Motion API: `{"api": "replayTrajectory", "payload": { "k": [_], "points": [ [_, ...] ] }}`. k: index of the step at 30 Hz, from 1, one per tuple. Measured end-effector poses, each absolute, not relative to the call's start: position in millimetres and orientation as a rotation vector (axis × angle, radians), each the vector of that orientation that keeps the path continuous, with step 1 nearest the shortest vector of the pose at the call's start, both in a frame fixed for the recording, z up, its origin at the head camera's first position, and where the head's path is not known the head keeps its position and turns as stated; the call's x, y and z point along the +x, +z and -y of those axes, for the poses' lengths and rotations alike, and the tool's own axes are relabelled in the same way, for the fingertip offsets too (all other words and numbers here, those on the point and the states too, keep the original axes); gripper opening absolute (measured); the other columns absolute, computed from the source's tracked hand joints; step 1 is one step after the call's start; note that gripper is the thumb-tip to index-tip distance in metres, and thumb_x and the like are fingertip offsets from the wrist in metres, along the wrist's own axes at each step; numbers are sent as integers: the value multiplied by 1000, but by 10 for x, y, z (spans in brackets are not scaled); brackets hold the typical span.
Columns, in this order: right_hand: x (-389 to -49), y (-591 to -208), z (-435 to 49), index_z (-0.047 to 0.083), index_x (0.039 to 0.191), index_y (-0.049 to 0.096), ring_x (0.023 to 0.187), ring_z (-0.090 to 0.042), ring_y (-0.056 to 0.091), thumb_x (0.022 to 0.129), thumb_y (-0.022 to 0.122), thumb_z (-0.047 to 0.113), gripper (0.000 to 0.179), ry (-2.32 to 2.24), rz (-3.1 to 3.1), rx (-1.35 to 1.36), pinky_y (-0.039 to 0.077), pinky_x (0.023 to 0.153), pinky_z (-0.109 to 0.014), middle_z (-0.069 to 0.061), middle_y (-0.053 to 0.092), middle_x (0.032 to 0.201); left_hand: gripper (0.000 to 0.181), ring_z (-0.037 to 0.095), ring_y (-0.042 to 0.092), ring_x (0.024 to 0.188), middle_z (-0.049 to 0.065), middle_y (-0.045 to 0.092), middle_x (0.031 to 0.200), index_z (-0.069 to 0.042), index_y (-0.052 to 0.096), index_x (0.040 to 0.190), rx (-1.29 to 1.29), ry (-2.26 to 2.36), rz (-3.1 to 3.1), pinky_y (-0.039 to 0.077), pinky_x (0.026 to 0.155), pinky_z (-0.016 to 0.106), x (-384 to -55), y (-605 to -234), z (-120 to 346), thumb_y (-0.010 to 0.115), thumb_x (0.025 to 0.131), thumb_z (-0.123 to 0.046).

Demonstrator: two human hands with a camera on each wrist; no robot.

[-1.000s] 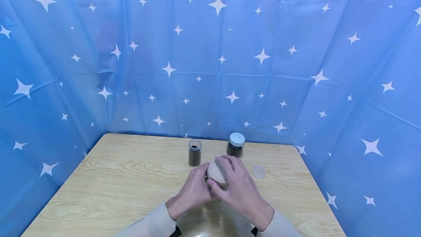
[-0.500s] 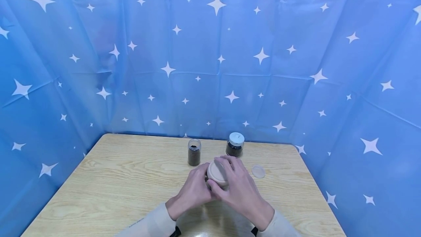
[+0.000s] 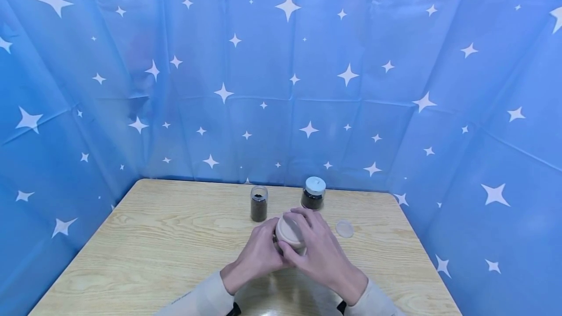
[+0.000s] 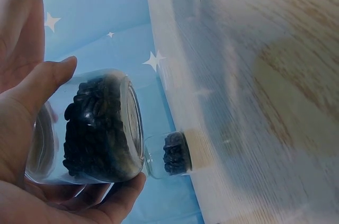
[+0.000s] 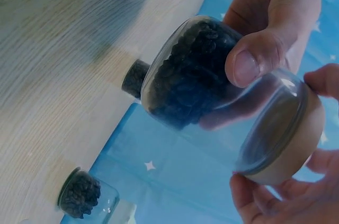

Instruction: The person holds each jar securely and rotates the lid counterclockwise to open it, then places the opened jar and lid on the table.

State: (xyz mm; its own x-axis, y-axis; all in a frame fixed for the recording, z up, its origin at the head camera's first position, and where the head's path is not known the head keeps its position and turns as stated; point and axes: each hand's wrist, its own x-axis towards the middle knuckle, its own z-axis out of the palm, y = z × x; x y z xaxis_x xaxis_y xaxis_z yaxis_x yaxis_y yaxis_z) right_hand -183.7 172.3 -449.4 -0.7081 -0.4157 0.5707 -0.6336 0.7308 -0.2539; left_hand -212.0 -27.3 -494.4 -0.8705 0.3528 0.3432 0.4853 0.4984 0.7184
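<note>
My left hand grips the glass body of a jar, fingers and thumb wrapped round its side. Dark, bean-like pieces fill part of this jar, which is held above the table. On its mouth sits a round beige lid. My right hand holds the lid by its rim, thumb on the near side and fingers on the far side. In the right wrist view the left thumb presses the glass, while right fingertips touch the lid's edge.
Behind the hands stand a narrow lidless glass jar with dark contents and a wider jar with a pale blue lid. Right of the hands, a translucent disc lies on the wooden table. A blue starred curtain surrounds the table.
</note>
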Motion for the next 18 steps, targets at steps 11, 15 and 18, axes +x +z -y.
{"api": "replayTrajectory", "payload": {
  "k": [11,15,18],
  "points": [
    [-1864,-4500,-1758,20,154,69,142,-30,69,99,89,33,60,639,2458,868,64,107,-55,-9,69,158,81,21,80,117,4,82,128,-8,71,146,-740,-1336,2566,68,98,33,-2098,-4962,283,107,77,-27],
    [-1878,-4486,-1768,19,154,69,144,-31,68,99,89,31,60,651,2451,901,64,109,-56,-9,68,158,83,20,79,118,3,82,131,-9,69,148,-747,-1360,2565,68,99,32,-2093,-4964,285,108,78,-29],
    [-1893,-4480,-1781,18,154,69,145,-30,68,99,88,29,60,658,2441,937,64,110,-57,-7,68,158,84,19,79,119,2,81,132,-10,69,150,-746,-1372,2572,67,99,30,-2090,-4964,287,108,78,-29]
  ]
}}
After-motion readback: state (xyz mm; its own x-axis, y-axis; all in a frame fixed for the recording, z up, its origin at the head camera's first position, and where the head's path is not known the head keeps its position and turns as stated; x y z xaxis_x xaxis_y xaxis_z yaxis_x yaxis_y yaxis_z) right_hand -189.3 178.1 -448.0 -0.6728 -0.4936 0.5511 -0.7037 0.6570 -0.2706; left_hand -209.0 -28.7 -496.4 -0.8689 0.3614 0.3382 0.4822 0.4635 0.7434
